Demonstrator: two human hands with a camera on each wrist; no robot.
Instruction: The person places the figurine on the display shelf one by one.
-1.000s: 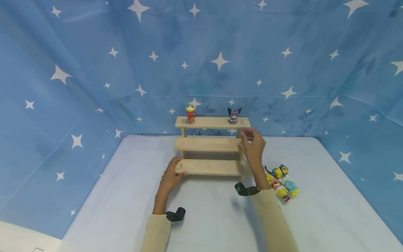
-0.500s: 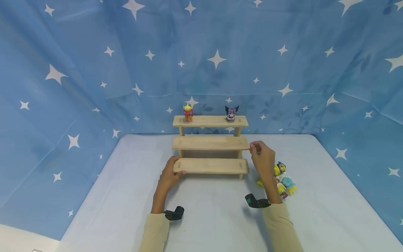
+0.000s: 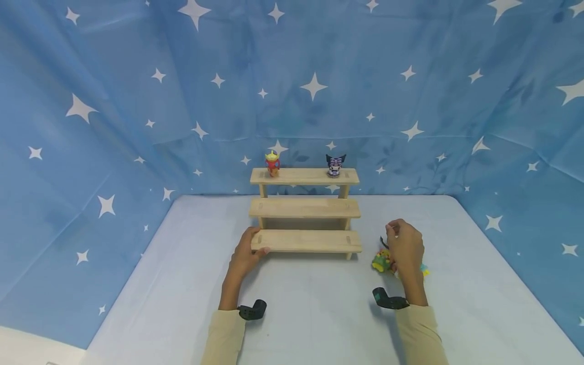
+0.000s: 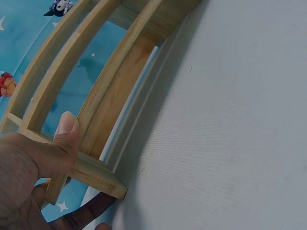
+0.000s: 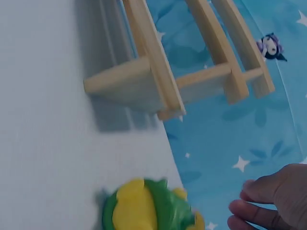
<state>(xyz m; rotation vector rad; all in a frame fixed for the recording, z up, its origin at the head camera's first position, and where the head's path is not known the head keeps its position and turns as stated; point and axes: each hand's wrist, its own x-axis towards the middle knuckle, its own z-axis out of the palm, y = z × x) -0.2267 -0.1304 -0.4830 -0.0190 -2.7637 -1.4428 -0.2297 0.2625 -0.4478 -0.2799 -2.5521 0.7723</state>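
Observation:
My left hand [image 3: 245,256] grips the left end of a three-tier wooden display stand [image 3: 305,241], with the thumb [image 4: 67,134] across its front bar in the left wrist view. Over the toy figurines at the stand's right hovers my right hand [image 3: 406,247], fingers loosely bent and nothing between them. One of these, a green and yellow figurine [image 5: 168,206], lies below the fingers in the right wrist view; the hand hides most of the others. On the top tier stand a red figurine with a yellow top [image 3: 272,163] and a black-eared purple figurine [image 3: 335,166].
A white-covered table [image 3: 310,314] carries the stand near its back edge. Behind and at the sides hangs a blue curtain [image 3: 228,116] printed with white stars. The wrists wear black cameras [image 3: 253,310].
My right hand has moved from the stand's right side, rightward and down, to above the figurines. The left hand keeps its grip on the stand. The view has shifted slightly.

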